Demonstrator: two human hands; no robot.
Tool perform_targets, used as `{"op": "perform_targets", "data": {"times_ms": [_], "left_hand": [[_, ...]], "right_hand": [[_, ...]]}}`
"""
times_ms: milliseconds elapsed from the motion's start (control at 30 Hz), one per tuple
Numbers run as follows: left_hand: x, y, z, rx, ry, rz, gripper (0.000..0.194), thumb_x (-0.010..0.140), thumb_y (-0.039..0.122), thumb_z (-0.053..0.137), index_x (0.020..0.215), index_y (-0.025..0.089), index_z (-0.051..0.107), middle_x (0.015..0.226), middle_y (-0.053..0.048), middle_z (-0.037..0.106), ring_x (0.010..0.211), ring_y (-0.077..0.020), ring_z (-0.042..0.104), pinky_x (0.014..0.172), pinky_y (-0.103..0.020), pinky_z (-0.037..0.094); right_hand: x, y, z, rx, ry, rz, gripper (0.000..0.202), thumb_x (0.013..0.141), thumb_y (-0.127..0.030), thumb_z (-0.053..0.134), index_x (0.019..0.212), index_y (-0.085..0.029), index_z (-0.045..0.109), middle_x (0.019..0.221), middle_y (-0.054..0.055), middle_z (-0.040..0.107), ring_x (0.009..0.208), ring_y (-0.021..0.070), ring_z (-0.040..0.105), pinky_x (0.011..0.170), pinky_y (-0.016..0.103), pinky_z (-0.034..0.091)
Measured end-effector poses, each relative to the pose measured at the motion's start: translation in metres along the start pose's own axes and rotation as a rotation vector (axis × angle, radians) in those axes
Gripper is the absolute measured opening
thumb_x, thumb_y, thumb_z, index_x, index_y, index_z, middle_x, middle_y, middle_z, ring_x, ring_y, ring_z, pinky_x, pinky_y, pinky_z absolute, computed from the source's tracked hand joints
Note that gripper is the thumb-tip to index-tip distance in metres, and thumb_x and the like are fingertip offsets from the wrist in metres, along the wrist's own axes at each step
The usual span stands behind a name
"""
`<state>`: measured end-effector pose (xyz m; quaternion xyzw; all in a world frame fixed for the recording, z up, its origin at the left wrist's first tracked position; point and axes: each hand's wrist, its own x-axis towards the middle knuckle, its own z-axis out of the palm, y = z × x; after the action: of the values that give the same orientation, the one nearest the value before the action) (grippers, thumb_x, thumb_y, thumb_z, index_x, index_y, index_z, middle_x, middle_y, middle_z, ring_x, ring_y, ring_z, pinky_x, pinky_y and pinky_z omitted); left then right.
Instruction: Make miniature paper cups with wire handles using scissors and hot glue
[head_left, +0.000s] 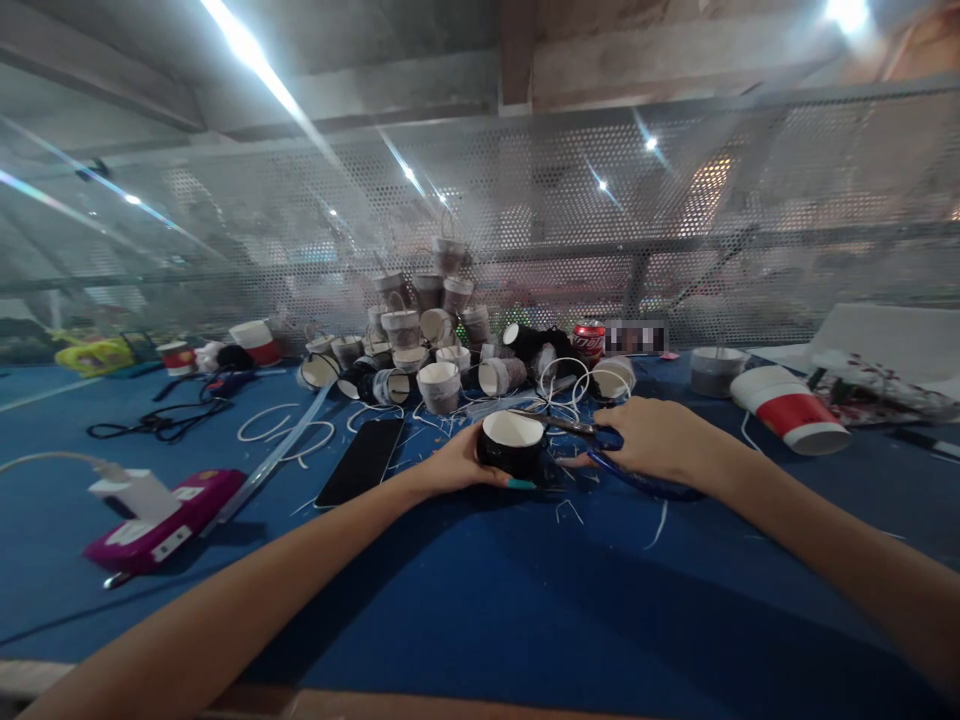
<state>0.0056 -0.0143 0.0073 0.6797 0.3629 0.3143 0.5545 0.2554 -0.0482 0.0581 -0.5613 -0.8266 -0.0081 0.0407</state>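
My left hand is closed around a short paper cup with a dark outside and a white inside, its mouth facing up and towards me. In my right hand is a pair of scissors with blue handles. The blades point left and reach the cup's right rim; whether they are cutting cannot be made out. Just beyond the cup lie loops of white cord, and thin white scraps are scattered on the blue table around both hands.
Behind the hands stands a pile of wrapped cups with loop handles. Left are a black phone, a purple power strip with a white plug, and cables. A red can is at the back; a red-and-white cup lies right.
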Motion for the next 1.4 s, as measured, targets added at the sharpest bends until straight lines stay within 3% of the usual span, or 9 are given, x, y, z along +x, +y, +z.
{"op": "perform_targets", "data": {"times_ms": [267, 567, 733, 1233, 1400], "left_hand": [[0.002, -0.005, 0.009, -0.004, 0.087, 0.108, 0.084, 0.043, 0.012, 0.082, 0.119, 0.014, 0.046, 0.125, -0.015, 0.054, 0.12, -0.0291, 0.046, 0.104, -0.047, 0.032], [-0.002, 0.008, 0.003, 0.042, -0.004, 0.069, 0.077, 0.047, 0.008, 0.079, 0.117, 0.014, 0.048, 0.123, -0.014, 0.056, 0.119, -0.0278, 0.047, 0.104, -0.046, 0.034], [-0.002, 0.004, 0.001, -0.021, -0.049, 0.017, 0.077, 0.047, 0.01, 0.08, 0.117, 0.016, 0.048, 0.123, -0.014, 0.054, 0.118, -0.0307, 0.047, 0.097, -0.049, 0.041], [-0.001, -0.003, 0.0, -0.036, -0.038, 0.014, 0.075, 0.047, 0.014, 0.081, 0.115, 0.017, 0.049, 0.12, -0.012, 0.056, 0.117, -0.0296, 0.049, 0.097, -0.049, 0.041], [0.0, -0.007, 0.0, -0.036, -0.019, 0.021, 0.079, 0.046, 0.013, 0.081, 0.117, 0.018, 0.048, 0.119, -0.012, 0.057, 0.114, -0.0303, 0.051, 0.097, -0.051, 0.04]], "right_hand": [[-0.001, -0.003, 0.0, -0.065, 0.008, 0.021, 0.045, 0.073, -0.058, 0.042, 0.089, -0.021, 0.063, 0.08, 0.011, 0.064, 0.065, 0.0238, 0.058, 0.05, 0.031, 0.035], [0.002, -0.003, 0.008, -0.172, 0.058, -0.022, 0.049, 0.071, -0.059, 0.043, 0.093, -0.019, 0.06, 0.078, 0.012, 0.065, 0.065, 0.0256, 0.059, 0.048, 0.031, 0.032], [0.0, -0.003, 0.007, -0.16, 0.061, -0.028, 0.046, 0.072, -0.058, 0.043, 0.091, -0.019, 0.06, 0.076, 0.011, 0.065, 0.063, 0.025, 0.059, 0.048, 0.03, 0.03], [0.0, -0.003, 0.006, -0.095, -0.004, -0.015, 0.052, 0.078, -0.06, 0.034, 0.091, -0.017, 0.06, 0.073, 0.012, 0.063, 0.058, 0.0228, 0.056, 0.045, 0.03, 0.033], [0.0, -0.006, 0.011, -0.201, 0.059, -0.029, 0.055, 0.079, -0.06, 0.031, 0.095, -0.015, 0.059, 0.075, 0.013, 0.064, 0.062, 0.0253, 0.059, 0.048, 0.031, 0.033]]}}
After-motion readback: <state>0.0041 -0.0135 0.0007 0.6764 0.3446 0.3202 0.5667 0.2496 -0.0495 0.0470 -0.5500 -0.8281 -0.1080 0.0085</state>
